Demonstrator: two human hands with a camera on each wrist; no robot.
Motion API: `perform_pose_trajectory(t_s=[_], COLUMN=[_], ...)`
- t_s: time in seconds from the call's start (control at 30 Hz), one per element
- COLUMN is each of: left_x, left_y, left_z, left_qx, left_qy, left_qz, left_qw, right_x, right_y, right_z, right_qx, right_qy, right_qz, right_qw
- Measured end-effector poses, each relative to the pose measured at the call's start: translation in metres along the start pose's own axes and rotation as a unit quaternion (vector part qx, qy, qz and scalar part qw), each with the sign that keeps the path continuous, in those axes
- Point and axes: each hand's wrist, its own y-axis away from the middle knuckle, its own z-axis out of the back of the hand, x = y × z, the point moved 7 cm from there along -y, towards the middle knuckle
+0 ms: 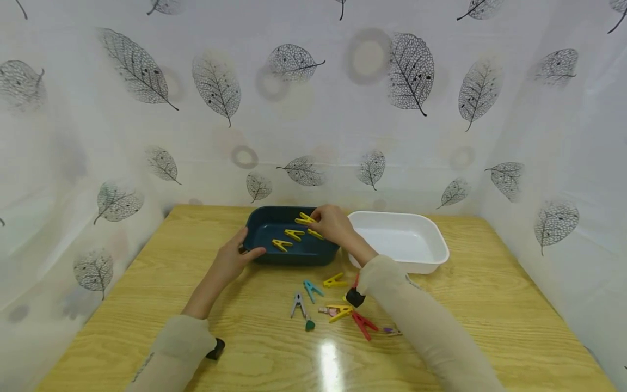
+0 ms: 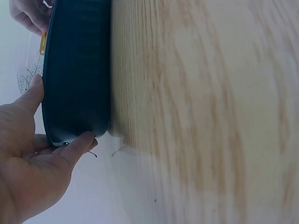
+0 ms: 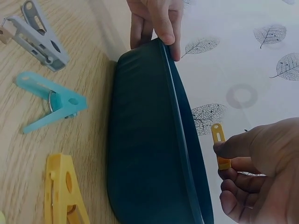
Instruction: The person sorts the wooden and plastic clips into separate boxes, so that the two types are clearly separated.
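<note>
A dark teal tray (image 1: 313,258) stands toward the back of the table, with several yellow clothespins (image 1: 281,245) lying in it. My left hand (image 1: 232,256) grips its left end, the thumb over the rim; the left wrist view shows that hand (image 2: 42,154) at the tray's corner. Above the tray's right part, my right hand (image 1: 333,224) pinches another yellow clothespin (image 1: 305,219) between thumb and fingers. The right wrist view gives this held clothespin (image 3: 219,144) from the side, over the rim. The hand hides part of the tray's right end.
To the right stands a white tray (image 1: 399,237), partly behind my right forearm. In front lie a grey clothespin (image 1: 297,305), a blue one (image 1: 312,290), yellow ones (image 1: 335,281), a red one (image 1: 363,324) and small decorated clips (image 1: 309,325). A leaf-patterned curtain (image 1: 313,109) surrounds the table.
</note>
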Motion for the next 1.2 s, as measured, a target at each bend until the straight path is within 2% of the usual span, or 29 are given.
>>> perform_pose_trajectory(t_s=[0.47, 0.8, 1.07, 1.2], left_x=[-0.004, -0.004, -0.002, -0.002], left_y=[0.001, 0.004, 0.003, 0.003], left_z=[-0.002, -0.002, -0.001, -0.001], left_qx=[-0.001, 0.014, 0.016, 0.017], left_qy=[0.001, 0.011, 0.011, 0.009], left_qz=[-0.005, 0.004, 0.008, 0.007], left_qw=[1.0, 0.9998, 0.9998, 0.9998], right_x=[-0.007, -0.01, -0.009, -0.009], right_y=[0.0, 0.014, 0.032, 0.044], right_z=[-0.004, 0.001, 0.014, 0.021], right_qx=[0.01, 0.02, 0.004, 0.002], right_qy=[-0.006, -0.034, -0.054, -0.064], right_qz=[0.008, -0.003, 0.047, 0.056], right_qw=[0.9999, 0.9992, 0.9974, 0.9964])
